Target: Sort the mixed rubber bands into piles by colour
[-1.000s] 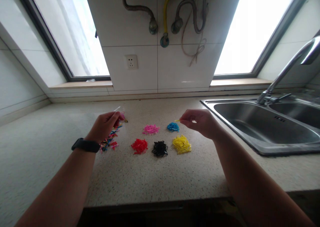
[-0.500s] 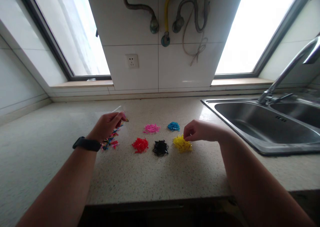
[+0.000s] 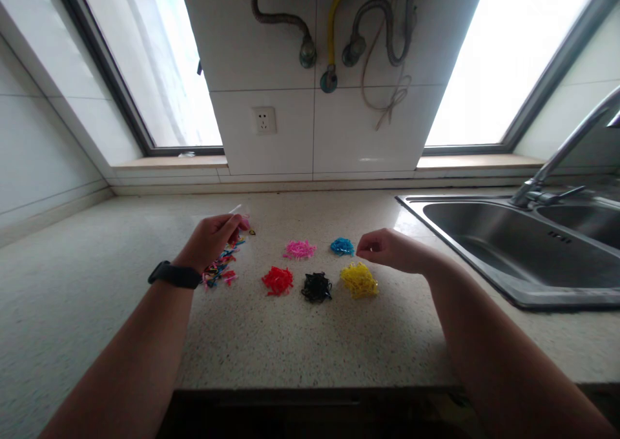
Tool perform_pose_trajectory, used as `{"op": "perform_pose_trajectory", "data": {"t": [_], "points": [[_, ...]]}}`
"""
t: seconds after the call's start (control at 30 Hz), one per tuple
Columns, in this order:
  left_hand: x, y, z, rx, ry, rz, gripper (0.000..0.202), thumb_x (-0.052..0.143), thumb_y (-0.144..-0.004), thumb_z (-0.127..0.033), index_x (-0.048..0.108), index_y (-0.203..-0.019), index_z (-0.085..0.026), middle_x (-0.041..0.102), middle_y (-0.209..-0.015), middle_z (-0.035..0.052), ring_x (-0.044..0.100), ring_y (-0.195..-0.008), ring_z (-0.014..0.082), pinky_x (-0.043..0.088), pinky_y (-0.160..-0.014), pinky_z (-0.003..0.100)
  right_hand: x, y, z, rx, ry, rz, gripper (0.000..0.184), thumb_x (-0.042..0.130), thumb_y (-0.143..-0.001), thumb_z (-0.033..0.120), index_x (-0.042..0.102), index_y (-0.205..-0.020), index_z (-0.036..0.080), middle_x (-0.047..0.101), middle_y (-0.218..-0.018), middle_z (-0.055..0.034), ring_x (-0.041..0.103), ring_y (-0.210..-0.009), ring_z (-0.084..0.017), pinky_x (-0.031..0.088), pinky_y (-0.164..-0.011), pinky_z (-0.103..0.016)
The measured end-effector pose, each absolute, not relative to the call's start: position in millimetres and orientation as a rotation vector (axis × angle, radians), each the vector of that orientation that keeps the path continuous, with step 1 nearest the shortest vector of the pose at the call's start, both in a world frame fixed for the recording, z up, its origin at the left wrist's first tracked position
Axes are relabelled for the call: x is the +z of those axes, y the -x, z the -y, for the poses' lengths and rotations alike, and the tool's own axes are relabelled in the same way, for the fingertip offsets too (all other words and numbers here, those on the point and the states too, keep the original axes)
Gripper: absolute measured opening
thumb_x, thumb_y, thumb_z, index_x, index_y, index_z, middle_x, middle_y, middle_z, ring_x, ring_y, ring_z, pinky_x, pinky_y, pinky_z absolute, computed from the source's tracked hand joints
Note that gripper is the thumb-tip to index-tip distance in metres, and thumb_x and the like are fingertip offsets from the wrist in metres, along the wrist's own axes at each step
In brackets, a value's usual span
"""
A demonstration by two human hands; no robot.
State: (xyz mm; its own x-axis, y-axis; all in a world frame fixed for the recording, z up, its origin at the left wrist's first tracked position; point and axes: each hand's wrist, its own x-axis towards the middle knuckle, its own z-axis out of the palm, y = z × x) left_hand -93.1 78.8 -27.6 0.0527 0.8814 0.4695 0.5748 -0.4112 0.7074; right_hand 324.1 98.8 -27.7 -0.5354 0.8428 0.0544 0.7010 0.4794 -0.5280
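Note:
Small heaps of thin coloured bands lie on the speckled counter [image 3: 290, 342]: pink [image 3: 299, 250], blue [image 3: 342, 246], red [image 3: 278, 281], black [image 3: 316, 286] and yellow [image 3: 359, 280]. My left hand [image 3: 211, 240], with a black wristband, is closed in a pinch on a thin white stick and some pink bands, just above a mixed-colour heap [image 3: 220, 266]. My right hand [image 3: 387, 249] hovers between the blue and yellow heaps, its fingers curled together in a loose pinch. Nothing shows between them.
A steel sink [image 3: 513, 252] with a tap [image 3: 557, 161] sits at the right. Behind the counter are a tiled wall with a socket [image 3: 265, 120], hoses [image 3: 334, 32], and two window ledges.
My right hand carried a yellow band down to the yellow heap, let it go, and has lifted slightly toward the blue heap. My left hand stayed over the mixed heap.

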Motion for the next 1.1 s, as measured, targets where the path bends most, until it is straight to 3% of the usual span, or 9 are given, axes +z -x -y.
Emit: {"op": "perform_pose_trajectory", "data": {"t": [0.27,0.43,0.6,0.83,1.1], "points": [[-15,100,-72,1.406,-2.012,-1.472,0.040,0.047,-0.096,-0.043,0.072,-0.086,-0.014,0.061,-0.065,0.0027,0.055,-0.061,0.0134,0.044,-0.060,0.024,-30,-315,-96,0.450,1.271,2.452,0.023,0.059,-0.087,0.036,0.072,-0.086,0.018,0.061,-0.068,-0.0015,0.048,-0.060,-0.013,0.036,-0.057,-0.027],[-27,113,-87,1.142,-2.200,-1.732,0.043,0.045,-0.095,-0.049,0.073,-0.088,-0.017,0.066,-0.069,0.0024,0.059,-0.065,0.0159,0.042,-0.062,0.025,-31,-316,-98,0.382,1.274,2.449,0.024,0.056,-0.089,0.036,0.071,-0.086,0.018,0.060,-0.066,-0.0006,0.047,-0.058,-0.013,0.035,-0.056,-0.028],[-50,128,-106,0.807,-2.331,-1.856,0.032,0.056,-0.089,-0.046,0.075,-0.092,-0.021,0.072,-0.081,0.0054,0.060,-0.066,0.0173,0.041,-0.063,0.027,-32,-315,-98,0.371,1.268,2.464,0.024,0.056,-0.089,0.037,0.071,-0.085,0.019,0.060,-0.065,-0.0004,0.047,-0.058,-0.013,0.036,-0.056,-0.028],[-67,142,-121,0.709,-2.387,-1.807,0.022,0.065,-0.082,-0.037,0.078,-0.093,-0.024,0.074,-0.095,0.0084,0.066,-0.083,0.0224,0.048,-0.077,0.033,-34,-315,-99,0.364,1.265,2.494,0.024,0.055,-0.089,0.038,0.071,-0.085,0.020,0.060,-0.066,-0.0007,0.048,-0.059,-0.014,0.036,-0.056,-0.028],[-63,134,-121,0.623,-2.427,-1.789,0.019,0.066,-0.081,-0.032,0.080,-0.092,-0.026,0.074,-0.093,0.0079,0.067,-0.083,0.0231,0.049,-0.077,0.034,-36,-315,-100,0.372,1.256,2.473,0.023,0.057,-0.088,0.039,0.071,-0.084,0.022,0.061,-0.066,-0.0005,0.047,-0.057,-0.013,0.034,-0.055,-0.029]]}}
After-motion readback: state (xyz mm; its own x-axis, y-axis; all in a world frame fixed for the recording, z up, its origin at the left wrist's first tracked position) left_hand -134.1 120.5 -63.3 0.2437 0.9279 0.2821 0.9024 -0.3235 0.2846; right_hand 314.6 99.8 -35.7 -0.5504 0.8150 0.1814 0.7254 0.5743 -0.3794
